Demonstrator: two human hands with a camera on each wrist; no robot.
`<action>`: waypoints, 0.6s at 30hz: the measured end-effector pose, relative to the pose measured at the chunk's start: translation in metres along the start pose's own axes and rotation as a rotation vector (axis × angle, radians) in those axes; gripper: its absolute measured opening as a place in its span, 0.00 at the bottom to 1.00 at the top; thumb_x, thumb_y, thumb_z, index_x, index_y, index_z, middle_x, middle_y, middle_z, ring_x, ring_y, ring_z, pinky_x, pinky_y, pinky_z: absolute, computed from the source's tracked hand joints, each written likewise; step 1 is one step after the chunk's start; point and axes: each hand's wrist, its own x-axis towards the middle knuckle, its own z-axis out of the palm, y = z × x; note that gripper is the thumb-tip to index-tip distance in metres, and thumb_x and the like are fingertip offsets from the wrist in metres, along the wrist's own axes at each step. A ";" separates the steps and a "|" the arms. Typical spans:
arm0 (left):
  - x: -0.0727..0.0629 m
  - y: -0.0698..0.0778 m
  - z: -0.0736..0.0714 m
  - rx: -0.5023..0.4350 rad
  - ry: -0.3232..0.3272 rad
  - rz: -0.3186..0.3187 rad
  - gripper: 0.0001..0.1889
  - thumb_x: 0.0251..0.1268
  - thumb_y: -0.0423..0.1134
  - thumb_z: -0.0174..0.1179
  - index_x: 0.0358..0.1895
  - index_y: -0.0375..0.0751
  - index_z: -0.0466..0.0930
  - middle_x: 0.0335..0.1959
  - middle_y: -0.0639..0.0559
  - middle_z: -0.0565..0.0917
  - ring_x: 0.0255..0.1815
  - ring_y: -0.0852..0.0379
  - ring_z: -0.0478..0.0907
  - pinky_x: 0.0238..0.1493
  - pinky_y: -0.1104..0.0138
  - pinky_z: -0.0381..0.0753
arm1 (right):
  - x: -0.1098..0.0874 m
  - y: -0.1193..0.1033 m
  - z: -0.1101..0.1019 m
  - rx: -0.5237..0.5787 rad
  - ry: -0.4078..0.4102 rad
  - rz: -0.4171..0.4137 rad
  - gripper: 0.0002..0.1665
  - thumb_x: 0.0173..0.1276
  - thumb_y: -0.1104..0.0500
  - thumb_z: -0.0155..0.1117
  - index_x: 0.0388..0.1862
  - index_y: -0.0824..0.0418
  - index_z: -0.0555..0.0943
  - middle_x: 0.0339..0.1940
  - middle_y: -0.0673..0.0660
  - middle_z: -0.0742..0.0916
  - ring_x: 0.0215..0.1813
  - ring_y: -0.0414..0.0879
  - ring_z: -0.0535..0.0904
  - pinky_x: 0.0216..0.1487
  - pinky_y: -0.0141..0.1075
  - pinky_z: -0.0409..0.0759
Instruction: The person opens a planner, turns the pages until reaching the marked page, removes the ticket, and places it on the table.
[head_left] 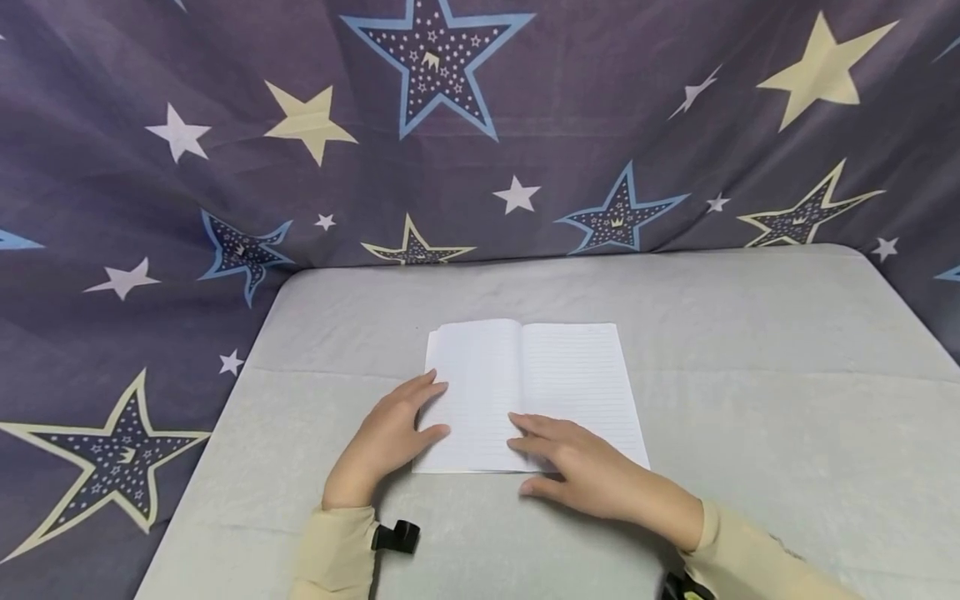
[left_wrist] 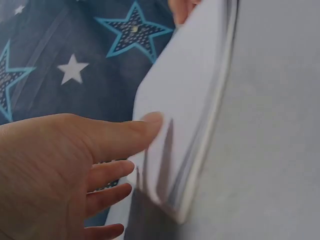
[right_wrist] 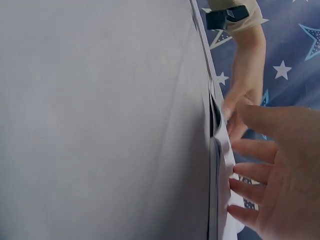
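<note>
An open notebook (head_left: 573, 367) with lined white pages lies on the grey-covered table. At its left edge is my left hand (head_left: 386, 433), the thumb resting on the left page and the fingers extended along the edge. In the left wrist view the left thumb (left_wrist: 145, 127) touches the page, while the other fingers are spread beside the notebook. My right hand (head_left: 588, 475) lies over the lower part near the centre fold, its fingertips touching the pages. The right wrist view shows the right fingers (right_wrist: 252, 172) spread and nearly straight against the paper.
Pale grey cloth covers the table (head_left: 750, 375) around the notebook. A dark curtain (head_left: 585, 108) with a star pattern hangs behind the table and down its left side. Each wrist wears a black strap mount (head_left: 397, 537).
</note>
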 end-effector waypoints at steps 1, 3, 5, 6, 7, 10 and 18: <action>0.000 0.001 0.001 0.009 -0.010 0.007 0.32 0.63 0.42 0.68 0.69 0.37 0.72 0.74 0.40 0.65 0.74 0.39 0.59 0.72 0.45 0.59 | -0.002 0.002 -0.001 0.006 0.014 -0.003 0.31 0.66 0.46 0.69 0.63 0.60 0.80 0.72 0.58 0.73 0.72 0.54 0.68 0.69 0.51 0.68; 0.001 0.001 0.003 0.018 -0.026 0.004 0.33 0.61 0.42 0.69 0.69 0.37 0.71 0.74 0.41 0.65 0.75 0.39 0.58 0.72 0.45 0.58 | -0.007 0.007 -0.005 0.010 0.049 -0.005 0.29 0.66 0.47 0.69 0.63 0.59 0.80 0.71 0.58 0.75 0.71 0.55 0.69 0.69 0.52 0.69; 0.001 0.002 0.004 0.022 -0.032 0.001 0.33 0.61 0.42 0.70 0.69 0.38 0.71 0.74 0.41 0.65 0.76 0.39 0.57 0.73 0.45 0.57 | -0.013 0.015 -0.010 0.002 0.087 -0.003 0.28 0.66 0.48 0.69 0.63 0.58 0.80 0.70 0.59 0.76 0.70 0.57 0.70 0.68 0.54 0.69; 0.001 0.002 0.004 0.021 -0.037 -0.003 0.34 0.61 0.42 0.70 0.70 0.38 0.71 0.75 0.41 0.64 0.76 0.39 0.57 0.73 0.45 0.57 | -0.017 0.020 -0.013 -0.003 0.106 -0.003 0.28 0.66 0.49 0.70 0.62 0.58 0.80 0.69 0.60 0.76 0.69 0.58 0.71 0.68 0.54 0.69; 0.001 0.002 0.004 0.020 -0.039 -0.002 0.34 0.61 0.43 0.70 0.70 0.38 0.70 0.75 0.42 0.64 0.76 0.39 0.57 0.73 0.44 0.57 | -0.021 0.025 -0.017 -0.004 0.115 0.006 0.29 0.65 0.49 0.70 0.63 0.59 0.80 0.69 0.61 0.76 0.69 0.59 0.71 0.68 0.55 0.69; 0.000 0.002 0.004 0.018 -0.047 -0.005 0.35 0.61 0.43 0.70 0.71 0.39 0.69 0.75 0.42 0.63 0.76 0.40 0.56 0.73 0.44 0.57 | -0.034 0.041 -0.028 -0.009 0.122 0.038 0.32 0.63 0.50 0.72 0.64 0.60 0.79 0.70 0.64 0.75 0.69 0.62 0.70 0.67 0.57 0.68; 0.001 0.001 0.004 0.014 -0.056 -0.011 0.35 0.60 0.42 0.70 0.71 0.38 0.69 0.75 0.42 0.63 0.76 0.40 0.55 0.73 0.44 0.56 | -0.060 0.080 -0.050 -0.041 0.023 0.109 0.44 0.51 0.51 0.80 0.67 0.62 0.76 0.74 0.68 0.68 0.73 0.67 0.62 0.67 0.63 0.64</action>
